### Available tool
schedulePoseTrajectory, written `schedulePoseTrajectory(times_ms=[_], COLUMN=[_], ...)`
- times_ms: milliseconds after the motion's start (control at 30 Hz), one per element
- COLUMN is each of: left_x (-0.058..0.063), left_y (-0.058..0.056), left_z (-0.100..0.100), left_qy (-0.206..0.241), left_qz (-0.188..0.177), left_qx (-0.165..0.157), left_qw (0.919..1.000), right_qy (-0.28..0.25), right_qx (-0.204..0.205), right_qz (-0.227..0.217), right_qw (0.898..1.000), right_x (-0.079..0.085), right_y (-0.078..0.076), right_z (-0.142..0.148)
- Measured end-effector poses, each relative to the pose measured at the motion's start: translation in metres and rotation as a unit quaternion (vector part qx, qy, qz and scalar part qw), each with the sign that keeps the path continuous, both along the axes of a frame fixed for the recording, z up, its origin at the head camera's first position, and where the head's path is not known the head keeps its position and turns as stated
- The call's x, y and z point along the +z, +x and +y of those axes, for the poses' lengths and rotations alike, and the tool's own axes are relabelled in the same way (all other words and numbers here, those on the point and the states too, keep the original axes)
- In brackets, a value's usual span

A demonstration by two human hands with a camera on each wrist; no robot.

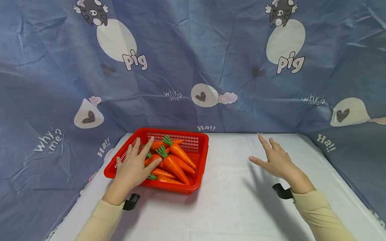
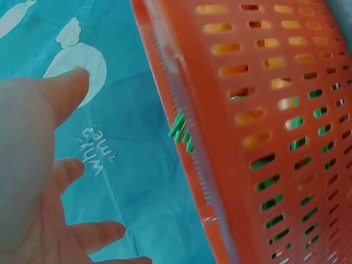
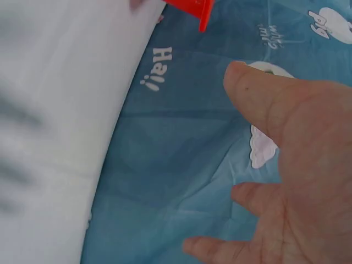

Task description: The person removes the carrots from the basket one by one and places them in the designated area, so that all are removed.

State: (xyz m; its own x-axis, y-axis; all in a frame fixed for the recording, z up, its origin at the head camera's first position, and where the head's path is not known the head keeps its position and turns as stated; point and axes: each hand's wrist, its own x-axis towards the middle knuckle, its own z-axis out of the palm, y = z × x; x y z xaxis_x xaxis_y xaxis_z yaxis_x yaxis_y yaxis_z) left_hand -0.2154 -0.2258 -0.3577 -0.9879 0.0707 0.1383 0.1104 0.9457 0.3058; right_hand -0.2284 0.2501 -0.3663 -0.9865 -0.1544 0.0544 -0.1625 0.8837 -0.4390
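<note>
A red plastic basket (image 1: pixel 201 167) with slotted walls stands at the left of the white table. Several orange carrots (image 1: pixel 175 167) with green tops lie heaped in it. My left hand (image 1: pixel 132 169) hovers over the basket's near left part with fingers spread, hiding some of the carrots. In the left wrist view the basket's slotted wall (image 2: pixel 220 110) fills the right side, and that hand (image 2: pixel 33 165) holds nothing. Over the right part of the table my right hand (image 1: pixel 275 160) hangs in the air, fingers apart and holding nothing. The right wrist view shows its thumb (image 3: pixel 264 96) stretched out.
The table (image 1: pixel 229 201) wears a white cover. Behind it and along both sides hangs a blue curtain (image 1: pixel 169 60) printed with pigs and words. Black straps with small devices (image 1: pixel 131 202) sit at both wrists. A basket corner (image 3: pixel 192 6) shows in the right wrist view.
</note>
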Motion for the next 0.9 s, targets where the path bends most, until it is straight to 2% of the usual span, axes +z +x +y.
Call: schedulePoseTrajectory(times_ms=[333,533,900], left_x=[0.008,0.008,0.005], left_y=[0.004,0.005,0.010], left_z=[-0.017,-0.030,-0.066], left_qy=[0.000,-0.006,0.018], left_qz=[0.046,0.065,0.049], left_qx=[0.002,0.011,0.037], left_qw=[0.9989,0.9978,0.9980], right_qy=[-0.034,-0.047,-0.071], right_qx=[0.034,0.053,0.085], right_qz=[-0.001,-0.003,0.022], right_qw=[0.999,0.998,0.994], right_x=[0.006,0.004,-0.002], right_y=[-0.005,-0.011,-0.020], right_z=[-0.019,-0.031,-0.058])
